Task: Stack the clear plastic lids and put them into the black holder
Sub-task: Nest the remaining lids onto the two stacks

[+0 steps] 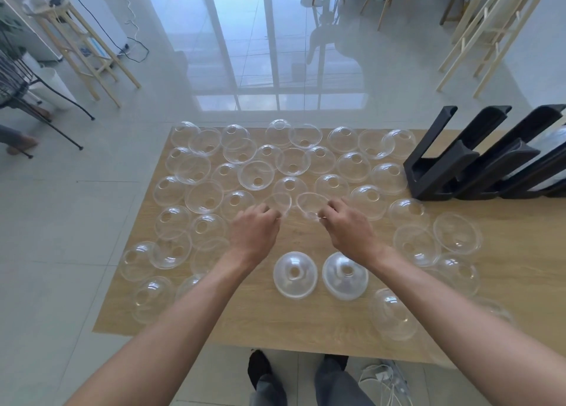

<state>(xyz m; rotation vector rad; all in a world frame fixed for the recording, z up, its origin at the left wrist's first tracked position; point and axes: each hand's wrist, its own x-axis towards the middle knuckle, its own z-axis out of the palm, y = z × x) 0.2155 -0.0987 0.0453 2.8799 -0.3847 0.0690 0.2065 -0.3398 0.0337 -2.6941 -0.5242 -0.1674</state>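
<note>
Bright daylight, window glare on glossy floor (275, 68); wide-angle bending at edges

No text, label, brand or number can be read anywhere (lids and holder bear none).

both forearms bare, no sleeves, no watch or rings visible on left hand (255, 229) or right hand (349, 228); grey trousers (333, 387); black shoes (259, 366)

left hand (255, 228) pinching lid (279, 204), right hand (349, 225) pinching another lid (310, 204)
</note>
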